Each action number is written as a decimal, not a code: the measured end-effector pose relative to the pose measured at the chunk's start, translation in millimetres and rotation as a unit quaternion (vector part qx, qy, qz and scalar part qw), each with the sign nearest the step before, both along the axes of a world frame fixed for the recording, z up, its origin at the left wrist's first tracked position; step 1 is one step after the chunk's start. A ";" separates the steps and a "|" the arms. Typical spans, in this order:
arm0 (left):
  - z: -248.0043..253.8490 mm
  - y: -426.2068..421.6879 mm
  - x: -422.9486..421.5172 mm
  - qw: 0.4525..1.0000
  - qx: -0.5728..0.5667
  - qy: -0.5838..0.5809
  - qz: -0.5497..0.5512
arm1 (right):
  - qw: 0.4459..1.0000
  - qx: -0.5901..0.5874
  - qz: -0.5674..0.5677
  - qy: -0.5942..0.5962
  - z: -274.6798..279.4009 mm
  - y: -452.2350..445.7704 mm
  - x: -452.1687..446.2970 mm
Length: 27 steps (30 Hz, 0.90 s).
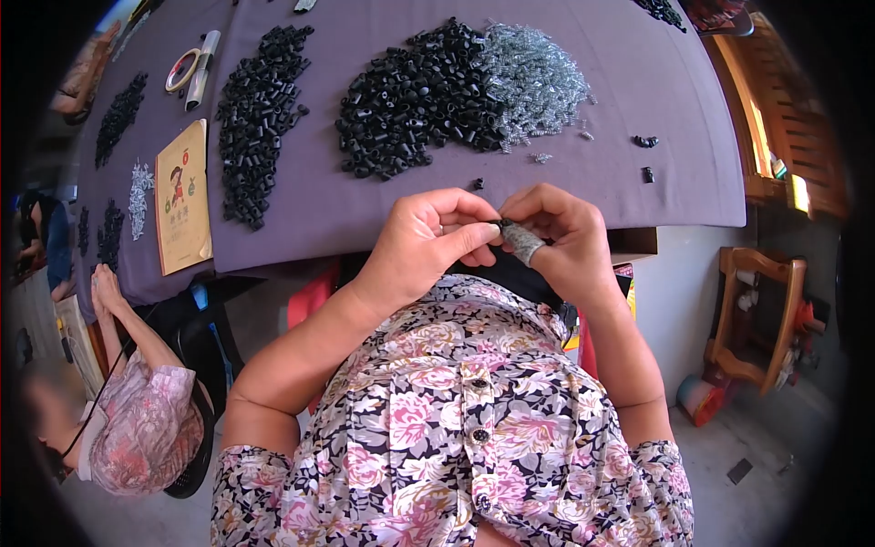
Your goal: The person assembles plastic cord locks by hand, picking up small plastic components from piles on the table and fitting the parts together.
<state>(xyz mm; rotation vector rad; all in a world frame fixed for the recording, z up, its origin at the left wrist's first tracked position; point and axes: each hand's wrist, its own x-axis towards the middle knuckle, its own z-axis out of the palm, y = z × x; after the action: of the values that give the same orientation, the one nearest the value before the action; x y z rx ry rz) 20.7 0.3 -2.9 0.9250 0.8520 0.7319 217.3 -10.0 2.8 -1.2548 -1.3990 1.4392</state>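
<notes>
A short-sleeved shirt of pink, white and black floral fabric [428,428] is seen nearest. Beyond it, two bare hands are brought together at the near edge of a table covered in purple-grey cloth [629,196]. The left hand [415,237] is mostly closed, and a small dark piece [501,222] is pinched between its thumb and forefinger. The right hand [572,239] is curled inward, and the same piece is gripped by its fingertips; its thumb is wrapped in a speckled grey covering [522,243]. The shape of the piece cannot be told, as it is largely hidden by the fingers.

Just past the hands, a single short black piece [478,184] is left on the cloth. Farther off, a broad heap of short black tubular parts [410,100] is touched on its right by a heap of silvery coiled springs [538,77]. To the left, a long heap of black parts [260,128] is laid beside a tan illustrated booklet [182,196].
</notes>
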 end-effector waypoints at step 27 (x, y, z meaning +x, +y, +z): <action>18.0 -38.1 -4.0 0.996 0.063 -0.015 0.064 | 0.992 0.053 -0.010 0.113 26.7 -30.6 -10.2</action>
<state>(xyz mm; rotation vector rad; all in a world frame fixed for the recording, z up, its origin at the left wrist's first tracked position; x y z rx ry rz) 16.7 -37.7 15.1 0.9753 0.8514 0.9160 207.1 -40.6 29.5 -1.0026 -1.2881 1.4255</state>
